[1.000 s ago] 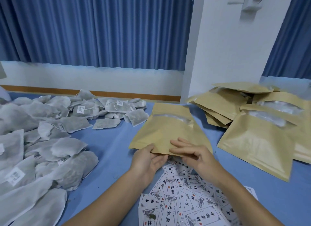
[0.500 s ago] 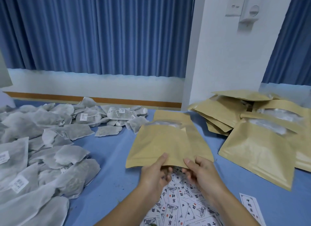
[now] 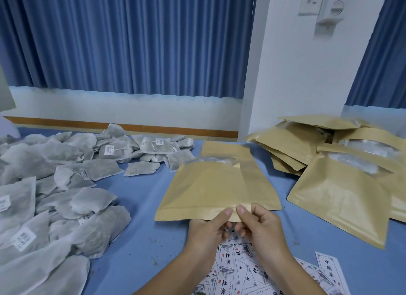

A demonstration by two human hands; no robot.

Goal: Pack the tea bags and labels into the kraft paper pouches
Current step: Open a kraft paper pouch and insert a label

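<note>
A kraft paper pouch (image 3: 211,189) with a clear window near its far end is held flat above the blue table. My left hand (image 3: 206,228) and my right hand (image 3: 261,226) pinch its near edge side by side, thumbs on top. Printed labels (image 3: 237,275) lie spread on the table below my wrists. Grey tea bags (image 3: 55,185) with small white tags are heaped on the left. A stack of more kraft pouches (image 3: 338,174) lies on the right.
The blue table (image 3: 140,233) shows bare between the tea bags and the labels. A white pillar (image 3: 303,75) and blue curtains (image 3: 131,42) stand behind the table's far edge. One label (image 3: 329,266) lies apart at the lower right.
My hands have slid from flat on the pouch to pinching its near edge, thumbs now close together. The pouch has come up off the labels and shifted slightly toward me.
</note>
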